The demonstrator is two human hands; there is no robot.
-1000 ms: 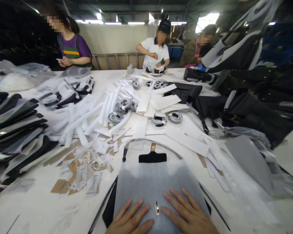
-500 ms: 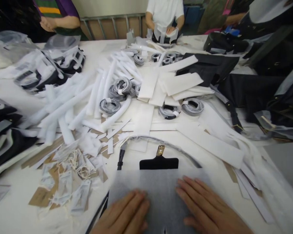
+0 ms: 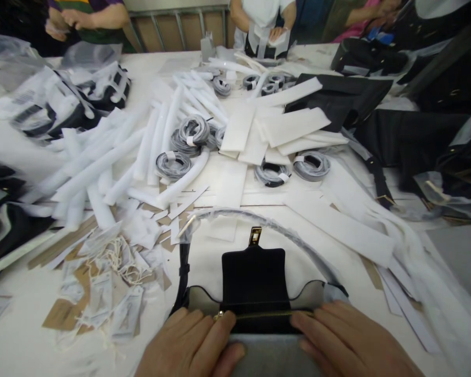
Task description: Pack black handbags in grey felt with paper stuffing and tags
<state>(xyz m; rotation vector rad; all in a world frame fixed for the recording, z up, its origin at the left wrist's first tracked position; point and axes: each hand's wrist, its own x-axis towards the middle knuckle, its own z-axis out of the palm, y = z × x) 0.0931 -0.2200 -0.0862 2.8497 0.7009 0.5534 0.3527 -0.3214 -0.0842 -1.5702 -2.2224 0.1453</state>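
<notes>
A black handbag [image 3: 255, 277] lies before me with its flap turned up and away, a gold clasp [image 3: 255, 235] at the flap's end. Its brass zipper [image 3: 262, 314] runs across the opening. A strap [image 3: 259, 217] in clear wrap arches beyond the bag. My left hand [image 3: 192, 340] is closed on the bag's near top edge, left of centre, with its fingers beside the zipper pull [image 3: 219, 315]. On the other side, my right hand [image 3: 349, 340] grips the same edge. Between the hands, a grey translucent sheet [image 3: 272, 353] covers the near face.
Left of the bag lie cards and string tags [image 3: 120, 309]. White foam tubes [image 3: 102, 167], coiled wrapped straps [image 3: 175, 165] and white foam sheets [image 3: 275, 128] fill the middle. Black bags [image 3: 412, 146] are piled at right. People [image 3: 262, 21] work across the table.
Both hands went from lying flat on the grey sheet to gripping the bag's top edge. The sheet's far edge has come nearer, uncovering the flap and zipper.
</notes>
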